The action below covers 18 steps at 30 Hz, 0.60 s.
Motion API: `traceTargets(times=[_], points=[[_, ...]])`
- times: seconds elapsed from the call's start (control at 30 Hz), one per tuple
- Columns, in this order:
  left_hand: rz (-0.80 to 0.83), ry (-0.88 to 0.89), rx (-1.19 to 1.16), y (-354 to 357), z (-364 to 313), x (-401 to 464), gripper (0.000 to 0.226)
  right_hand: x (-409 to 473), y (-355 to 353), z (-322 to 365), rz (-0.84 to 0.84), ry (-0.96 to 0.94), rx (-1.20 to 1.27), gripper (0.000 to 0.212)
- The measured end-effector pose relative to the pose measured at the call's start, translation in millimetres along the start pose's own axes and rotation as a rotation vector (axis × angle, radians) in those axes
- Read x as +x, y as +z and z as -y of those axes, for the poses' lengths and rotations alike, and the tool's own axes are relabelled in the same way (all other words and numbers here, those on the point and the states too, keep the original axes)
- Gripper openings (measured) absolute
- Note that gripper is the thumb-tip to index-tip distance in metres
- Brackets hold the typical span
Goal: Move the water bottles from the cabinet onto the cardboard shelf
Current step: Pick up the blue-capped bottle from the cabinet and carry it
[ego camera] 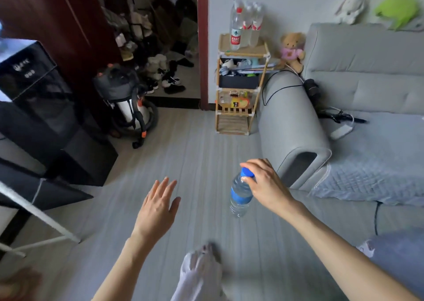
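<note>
Because the right hand [263, 183] pinches the bottle [241, 194] only round its blue cap, the body hanging free over the grey floor [195, 151], a swing while walking could work it loose and drop it; the left hand [158, 206] is spread open and holds nothing. Farther off, the shelf [241, 87] beside the sofa [293, 128] already carries three tall bottles [246, 25] crowded on top, so setting another down may knock one over

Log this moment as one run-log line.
phase: carrying | right hand: holds blue-capped bottle by neck | left hand: open, empty | shelf: three bottles on top | sofa: beside shelf
</note>
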<state>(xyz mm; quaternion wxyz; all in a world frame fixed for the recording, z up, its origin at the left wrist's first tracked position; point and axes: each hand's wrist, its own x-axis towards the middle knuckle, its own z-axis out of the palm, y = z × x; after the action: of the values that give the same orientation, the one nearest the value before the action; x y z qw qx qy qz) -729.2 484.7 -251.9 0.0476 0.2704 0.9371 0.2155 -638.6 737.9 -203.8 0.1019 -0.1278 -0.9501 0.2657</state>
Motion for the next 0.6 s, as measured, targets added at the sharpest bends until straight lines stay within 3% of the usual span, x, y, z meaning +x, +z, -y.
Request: traceTargets(times=[0.33, 0.6], points=[[0.044, 0.163, 0.045, 5.6, -26.0, 286.9, 0.050, 225.9, -19.3, -80.5, -0.026, 0.066, -0.018, 0.034], [0.102, 0.216, 0.042, 10.0, -43.2, 451.7, 0.050, 389.0, -42.9, -131.7, -0.078, 0.123, -0.004, 0.033]])
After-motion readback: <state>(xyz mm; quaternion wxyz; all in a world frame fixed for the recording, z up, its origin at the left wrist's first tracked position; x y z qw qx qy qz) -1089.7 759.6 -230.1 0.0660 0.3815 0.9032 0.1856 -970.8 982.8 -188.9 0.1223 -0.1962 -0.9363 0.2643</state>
